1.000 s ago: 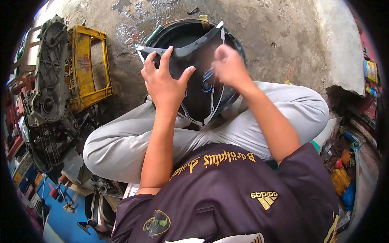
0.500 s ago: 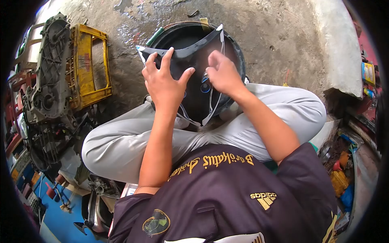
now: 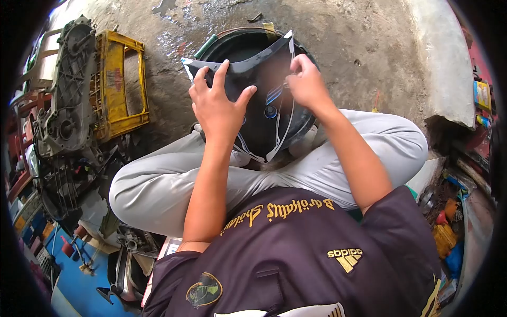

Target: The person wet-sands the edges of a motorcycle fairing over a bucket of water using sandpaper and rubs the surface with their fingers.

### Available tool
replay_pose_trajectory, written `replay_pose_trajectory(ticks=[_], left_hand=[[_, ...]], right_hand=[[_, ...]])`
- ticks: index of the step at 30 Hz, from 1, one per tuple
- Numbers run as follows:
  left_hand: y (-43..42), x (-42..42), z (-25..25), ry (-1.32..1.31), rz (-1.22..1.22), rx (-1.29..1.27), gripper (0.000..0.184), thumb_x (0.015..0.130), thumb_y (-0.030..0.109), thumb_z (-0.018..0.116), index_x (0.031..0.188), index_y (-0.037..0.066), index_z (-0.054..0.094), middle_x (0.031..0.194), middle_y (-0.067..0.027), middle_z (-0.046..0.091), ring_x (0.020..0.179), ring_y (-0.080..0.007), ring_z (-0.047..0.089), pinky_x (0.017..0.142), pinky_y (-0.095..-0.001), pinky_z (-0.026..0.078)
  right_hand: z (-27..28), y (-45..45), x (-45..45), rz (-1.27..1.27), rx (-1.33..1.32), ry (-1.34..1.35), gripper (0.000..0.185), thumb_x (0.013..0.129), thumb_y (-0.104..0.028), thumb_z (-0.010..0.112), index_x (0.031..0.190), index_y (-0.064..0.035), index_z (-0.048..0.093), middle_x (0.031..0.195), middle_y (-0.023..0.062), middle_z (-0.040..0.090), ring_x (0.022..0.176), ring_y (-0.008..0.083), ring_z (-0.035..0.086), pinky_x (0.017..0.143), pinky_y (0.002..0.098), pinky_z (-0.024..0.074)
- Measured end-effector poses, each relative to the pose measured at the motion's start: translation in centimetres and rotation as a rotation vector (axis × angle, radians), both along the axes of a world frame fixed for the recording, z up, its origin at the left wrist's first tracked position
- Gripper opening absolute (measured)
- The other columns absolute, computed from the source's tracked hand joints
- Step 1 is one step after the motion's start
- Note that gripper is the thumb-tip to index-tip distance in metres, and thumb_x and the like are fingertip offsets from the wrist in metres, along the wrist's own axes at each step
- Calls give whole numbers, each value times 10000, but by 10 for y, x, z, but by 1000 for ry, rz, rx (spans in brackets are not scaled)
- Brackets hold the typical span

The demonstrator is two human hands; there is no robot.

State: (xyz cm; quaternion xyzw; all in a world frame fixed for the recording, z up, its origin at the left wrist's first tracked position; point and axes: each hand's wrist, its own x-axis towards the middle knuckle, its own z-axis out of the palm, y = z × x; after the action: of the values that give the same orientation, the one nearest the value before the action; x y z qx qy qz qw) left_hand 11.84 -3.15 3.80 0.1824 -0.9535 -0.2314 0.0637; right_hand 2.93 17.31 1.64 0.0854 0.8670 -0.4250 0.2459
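A dark, glossy panel [image 3: 259, 100] with white edging and blue marks lies over a round black tub [image 3: 237, 45] between my crossed legs. My left hand [image 3: 217, 103] rests on the panel's left part, fingers spread, two fingertips near its far edge. At the panel's right edge is my right hand [image 3: 308, 84], its fingers bent and drawn together. Whatever those fingers may pinch is too small to make out.
On the left stand a yellow crate [image 3: 120, 84] and a grey metal engine casing [image 3: 71, 87]. A concrete ledge [image 3: 443, 58] runs along the right, with assorted parts [image 3: 443, 232] below it. A small hook-shaped piece [image 3: 255, 18] lies on the floor.
My right hand has moved from over the panel's inner right part outward to its right edge. My left hand keeps its spread pose on the panel.
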Motion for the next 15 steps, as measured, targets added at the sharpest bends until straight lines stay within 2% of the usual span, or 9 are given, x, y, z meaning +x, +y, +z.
replay_pose_trajectory(ticks=[2,4,6,8,10,14,15], left_hand=[[0,-1,0,9,3,4,793,752,502,937,1465,291,663,1528,-130,513,1342,-401,530,1027,-540,524],[0,-1,1,5,1,5,787,757,497,937,1465,290,663,1532,-136,510,1347,-403,526,1033,-544,522],[1,-1,1,-1,2,20,786,759,494,937,1467,288,662,1535,-139,508,1351,-405,523,1037,-545,519],[0,0,2,-9,0,22,786,761,490,936,1468,286,661,1538,-141,506,1355,-407,520,1041,-546,517],[-1,-1,3,-8,-8,-18,781,778,496,937,1476,278,661,1546,-151,508,1326,-387,560,1032,-517,552],[0,0,5,-22,-1,24,794,781,499,934,1491,285,648,1557,-142,501,1345,-386,548,1058,-535,533],[1,0,6,-35,0,-14,788,792,520,921,1493,289,646,1569,-137,493,1376,-389,527,1106,-614,457]], right_hand=[[9,-9,14,75,-19,109,230,866,-95,663,1081,-90,582,800,162,684,795,335,709,745,470,540],[20,-24,33,171,-144,-28,226,924,-66,679,1101,-87,540,735,59,596,652,171,594,629,390,492],[21,-19,28,185,-115,95,237,925,-69,682,1120,-92,549,736,64,616,647,164,592,612,378,485],[9,-7,5,22,3,157,243,881,-112,718,1089,-95,594,776,155,689,757,325,710,728,448,534],[1,6,-8,-50,-88,111,267,934,-105,709,1166,-85,578,776,118,710,740,244,711,726,431,539],[21,15,-13,-53,-38,127,356,949,-124,720,1272,-74,579,798,114,736,736,214,718,727,419,549],[22,19,-11,-88,-53,141,393,947,-136,730,1306,-72,583,809,120,747,740,214,726,728,415,554]])
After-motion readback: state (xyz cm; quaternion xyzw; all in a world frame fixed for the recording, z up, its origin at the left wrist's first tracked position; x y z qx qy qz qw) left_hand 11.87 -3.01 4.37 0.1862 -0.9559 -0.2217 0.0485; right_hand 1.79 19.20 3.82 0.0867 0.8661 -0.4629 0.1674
